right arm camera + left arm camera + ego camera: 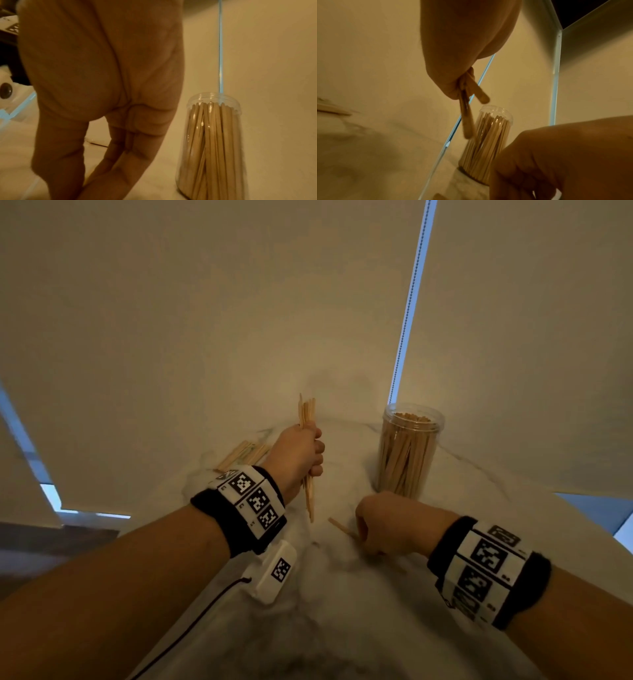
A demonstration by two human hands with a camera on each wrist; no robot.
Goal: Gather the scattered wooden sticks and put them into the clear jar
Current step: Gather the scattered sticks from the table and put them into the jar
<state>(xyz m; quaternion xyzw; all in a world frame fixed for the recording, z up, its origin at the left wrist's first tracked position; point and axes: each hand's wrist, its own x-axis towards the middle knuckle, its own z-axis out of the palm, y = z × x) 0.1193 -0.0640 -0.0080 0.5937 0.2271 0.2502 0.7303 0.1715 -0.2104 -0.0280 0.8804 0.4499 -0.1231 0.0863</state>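
The left hand (pixel 301 453) has its fingers curled tight round a bundle of wooden sticks (pixel 307 419), held upright above the marble tabletop (pixel 342 594), ends poking out above and below the fist. The right hand (pixel 387 529) reaches down to the top, fingers extended and close together at a loose stick (pixel 339 527); whether they already pinch it I cannot tell. Further out, a small heap of sticks (pixel 243 455) lies beyond the left wrist, and the clear jar (pixel 409 450) stands upright just past the right hand, already packed nearly full.

The sticks look light, stiff and smooth — likely to slip or fan out of a loose grip, so a hold near mid-length seems best. The jar looks light enough to tip.

No brand or readable writing shows — only black-and-white marker squares on the wristbands (pixel 486 570).
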